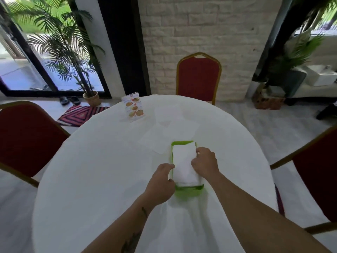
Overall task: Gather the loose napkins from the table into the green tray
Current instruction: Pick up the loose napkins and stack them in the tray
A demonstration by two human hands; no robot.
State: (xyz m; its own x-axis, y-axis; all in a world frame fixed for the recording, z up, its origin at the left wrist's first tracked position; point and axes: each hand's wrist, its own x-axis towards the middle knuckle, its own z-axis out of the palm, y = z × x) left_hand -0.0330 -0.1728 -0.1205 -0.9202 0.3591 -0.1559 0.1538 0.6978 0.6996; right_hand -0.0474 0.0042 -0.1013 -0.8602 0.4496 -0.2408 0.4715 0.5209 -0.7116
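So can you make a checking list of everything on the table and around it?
Surface: round table, white cloth.
Job's things: green tray holding a napkin stack; faint loose napkins lie beyond it.
Clutter: menu card standing at the far edge.
Grippers: left hand at the tray's left rim; right hand on the stack's right side.
Cables: nothing seen.
Surroundings: red chairs, palm plant, brick wall.

In front of me is a round table under a plain white tablecloth [91, 179]. A green rectangular plastic tray [188, 191] sits on it near the middle. Beyond the tray, several flat white paper napkins [171, 121] lie loose on the cloth, overlapping. A printed menu card with food pictures [133, 106] stands at the far edge.
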